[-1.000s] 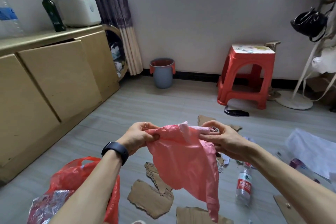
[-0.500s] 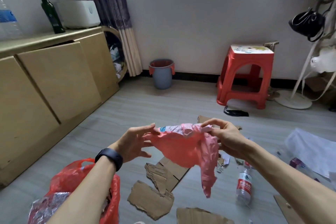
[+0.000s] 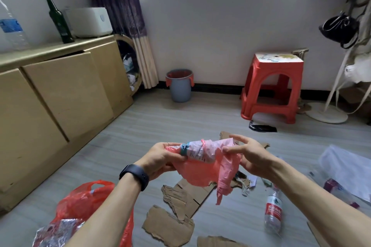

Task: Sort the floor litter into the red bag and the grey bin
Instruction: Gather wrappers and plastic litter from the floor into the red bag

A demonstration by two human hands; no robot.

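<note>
Head view. The left hand grasps one end of a crumpled pink bag, its fingers curled round the film. The right hand is released, with fingers spread and nearly straight and only the thumb touching the other end. A pale printed item with a blue band lies rolled in the top of the pink bag, and what it is cannot be told. Both hands are held above the floor, nearer the camera than the stool and to its left. The grey bin stands left of the stool, against the same wall. The red bag, open-mouthed, sits far nearer than the stool and well to its left. Cardboard and a bottle lie on the floor nearer than the stool, below the hands.
</note>
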